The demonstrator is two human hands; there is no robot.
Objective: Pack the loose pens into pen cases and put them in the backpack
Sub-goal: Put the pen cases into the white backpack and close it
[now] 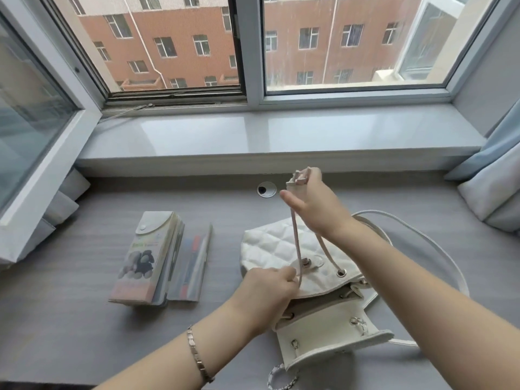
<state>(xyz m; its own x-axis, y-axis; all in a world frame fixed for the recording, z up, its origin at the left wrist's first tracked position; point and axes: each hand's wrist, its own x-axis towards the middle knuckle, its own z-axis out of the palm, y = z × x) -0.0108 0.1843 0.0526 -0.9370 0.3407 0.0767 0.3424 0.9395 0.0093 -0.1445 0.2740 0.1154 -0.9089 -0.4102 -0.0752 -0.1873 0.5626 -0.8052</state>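
The right hand [315, 204] is raised above the backpack [270, 243], its fingers [313, 175] curled tight round the top end of the pink cord [296, 240] and the pale tab there, thumb sticking out to the left. Both runs of the cord hang down taut from it to the metal eyelets at the bag's mouth. The left hand [267, 291] sits low at the near edge of the mouth with its fingers bunched and closed on the rim. The cord runs just beside its fingertips, and whether they pinch it too is hard to tell. The white quilted backpack lies on the grey surface [84, 319], flap [323, 333] folded toward the person, and the arms hide part of its opening. To its left lie two cases side by side: a printed case [143, 257] snapped shut, and a clear case [191, 266] with blurred red and blue pens [194, 249] inside. The count is unclear.
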